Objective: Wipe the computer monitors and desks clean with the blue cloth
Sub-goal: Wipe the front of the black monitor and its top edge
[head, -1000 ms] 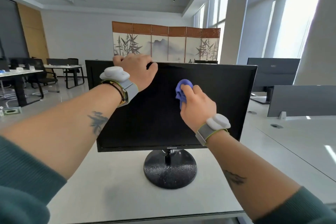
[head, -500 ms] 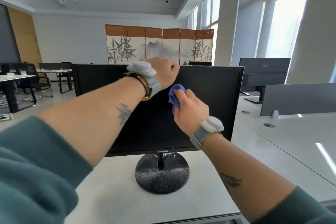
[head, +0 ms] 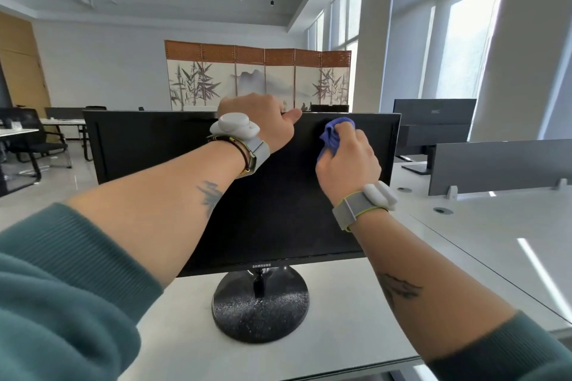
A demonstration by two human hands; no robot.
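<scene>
A black monitor (head: pixel 154 145) with a dark screen stands on a round, dusty black base (head: pixel 260 309) on the white desk (head: pixel 340 318) in front of me. My left hand (head: pixel 260 120) grips the monitor's top edge near the middle, fingers curled over the back. My right hand (head: pixel 346 158) holds a bunched blue cloth (head: pixel 332 133) and presses it against the screen near the upper right corner.
A second dark monitor (head: pixel 433 120) and a grey desk divider (head: pixel 501 164) stand to the right on the adjoining white desk. Office chairs (head: pixel 28 136) and tables are at the far left. A folding screen (head: pixel 257 77) with bamboo paintings stands at the back.
My left hand slid right along the monitor's top edge. My right hand carried the blue cloth up and right across the screen toward the upper right corner.
</scene>
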